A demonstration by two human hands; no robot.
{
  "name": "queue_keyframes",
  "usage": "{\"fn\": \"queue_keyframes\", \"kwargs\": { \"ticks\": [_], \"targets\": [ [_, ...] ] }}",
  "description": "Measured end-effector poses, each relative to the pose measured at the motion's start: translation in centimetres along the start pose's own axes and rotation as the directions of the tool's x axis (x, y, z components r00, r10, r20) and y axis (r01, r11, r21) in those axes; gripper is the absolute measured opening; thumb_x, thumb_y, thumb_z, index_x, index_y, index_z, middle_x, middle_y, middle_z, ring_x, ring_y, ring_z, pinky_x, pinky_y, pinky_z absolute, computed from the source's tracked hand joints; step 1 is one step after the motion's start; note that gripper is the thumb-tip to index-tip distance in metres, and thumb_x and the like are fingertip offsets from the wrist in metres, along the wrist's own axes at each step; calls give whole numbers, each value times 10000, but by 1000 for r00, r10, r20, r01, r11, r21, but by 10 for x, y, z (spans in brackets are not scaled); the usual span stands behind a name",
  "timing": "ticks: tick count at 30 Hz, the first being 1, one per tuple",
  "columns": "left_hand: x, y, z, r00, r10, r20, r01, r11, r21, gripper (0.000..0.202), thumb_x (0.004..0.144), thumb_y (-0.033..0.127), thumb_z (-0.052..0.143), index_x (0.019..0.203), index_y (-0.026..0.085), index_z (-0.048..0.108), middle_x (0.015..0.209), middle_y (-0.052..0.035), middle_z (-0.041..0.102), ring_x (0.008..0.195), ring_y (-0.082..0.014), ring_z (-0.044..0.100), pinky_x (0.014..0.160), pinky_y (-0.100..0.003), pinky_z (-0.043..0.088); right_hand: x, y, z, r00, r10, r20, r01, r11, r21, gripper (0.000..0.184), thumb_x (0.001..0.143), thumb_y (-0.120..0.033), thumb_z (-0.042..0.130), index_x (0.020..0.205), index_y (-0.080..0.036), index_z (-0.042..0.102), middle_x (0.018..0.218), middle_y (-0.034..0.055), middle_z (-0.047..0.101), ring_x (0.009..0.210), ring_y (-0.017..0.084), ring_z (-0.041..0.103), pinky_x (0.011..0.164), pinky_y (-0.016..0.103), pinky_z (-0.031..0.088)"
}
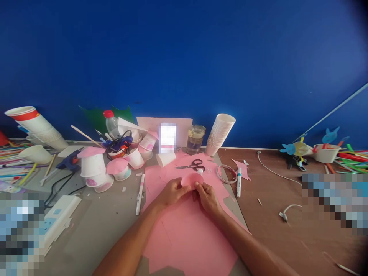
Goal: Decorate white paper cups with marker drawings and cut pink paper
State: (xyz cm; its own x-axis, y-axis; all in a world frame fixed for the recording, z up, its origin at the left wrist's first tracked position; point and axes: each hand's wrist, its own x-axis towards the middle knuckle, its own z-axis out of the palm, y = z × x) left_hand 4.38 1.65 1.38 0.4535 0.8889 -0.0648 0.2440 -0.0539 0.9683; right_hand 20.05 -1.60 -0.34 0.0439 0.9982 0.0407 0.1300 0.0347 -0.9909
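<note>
Between my two hands is a round piece of pink paper (192, 179), held up over the table. My left hand (173, 191) pinches its left edge with thumb and fingers. On the right edge, my right hand (209, 196) grips it, the thumb pressed on the front. Large sheets of pink paper (189, 237) lie flat beneath my arms. Just beyond the disc rest black-handled scissors (195, 166), blades pointing left. A roll of tape (227, 174) and a white marker (239, 183) lie to the right; another marker (140, 194) is at the left.
A leaning stack of paper cups (220, 134) stands near a lidded glass jar (196, 139). Pink-topped paper cups (92, 168) crowd the left, beside a glue gun (69, 161) and a power strip (59, 216). A white cable (273, 168) crosses the brown tabletop.
</note>
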Motion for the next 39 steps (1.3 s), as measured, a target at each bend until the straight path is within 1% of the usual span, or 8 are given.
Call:
{"fn": "queue_keyframes", "kwargs": {
  "ticks": [6,12,18,22,24,31,35,39],
  "targets": [
    [1,-4,-7,998,-49,34,48,999,12,429,808,574,499,691,163,520,646,9,523,609,-139,480,587,-267,376,0,-3,0,1000,12,0,-12,1000,-13,552,832,-629,431,505,-188,492,456,2,494,448,120,434,483,244,367],
    [3,-5,-2,999,-34,15,34,998,-44,366,801,508,532,705,155,551,621,14,515,586,-132,461,557,-259,361,-1,-3,-2,999,25,19,-26,999,21,524,840,-610,443,535,-187,495,470,1,493,456,124,434,469,245,348],
    [4,-9,0,997,-68,-42,62,989,-131,358,793,483,559,658,153,534,584,14,507,549,-119,450,523,-249,354,-5,-9,-5,991,-4,133,-10,994,106,392,831,-536,531,710,-165,572,562,-15,505,499,110,422,468,223,339],
    [3,-9,-2,998,-52,-25,47,981,-190,370,812,491,545,689,143,554,595,-1,532,561,-130,485,556,-262,389,-6,-8,-6,977,-69,202,48,993,108,311,842,-459,557,850,-154,617,730,19,587,667,148,518,588,240,413],
    [3,-9,-3,999,-52,-17,47,981,-188,362,813,484,547,697,141,561,599,-2,536,565,-133,494,564,-265,395,-5,-7,-5,979,-74,191,59,995,82,319,836,-460,561,835,-147,623,763,29,601,697,157,527,613,249,422],
    [4,-8,-3,997,-79,-25,75,985,-153,341,793,474,568,682,152,545,613,13,524,582,-130,469,561,-255,367,-3,1,-2,985,-32,169,23,998,57,332,845,-461,544,866,-140,626,753,30,609,654,149,515,575,240,416],
    [5,-8,-2,998,-66,5,66,985,-158,348,791,476,570,686,144,559,612,10,512,572,-120,441,540,-247,350,-3,4,0,987,-57,148,53,998,32,277,850,-402,546,843,-141,638,736,25,610,668,152,513,598,243,419],
    [4,-9,-2,998,-62,6,62,988,-143,363,796,491,566,718,138,590,631,-13,553,578,-135,475,557,-264,383,-4,1,1,986,-74,147,71,997,23,223,845,-340,540,844,-150,656,694,7,595,640,144,492,600,247,412]
  ]
}}
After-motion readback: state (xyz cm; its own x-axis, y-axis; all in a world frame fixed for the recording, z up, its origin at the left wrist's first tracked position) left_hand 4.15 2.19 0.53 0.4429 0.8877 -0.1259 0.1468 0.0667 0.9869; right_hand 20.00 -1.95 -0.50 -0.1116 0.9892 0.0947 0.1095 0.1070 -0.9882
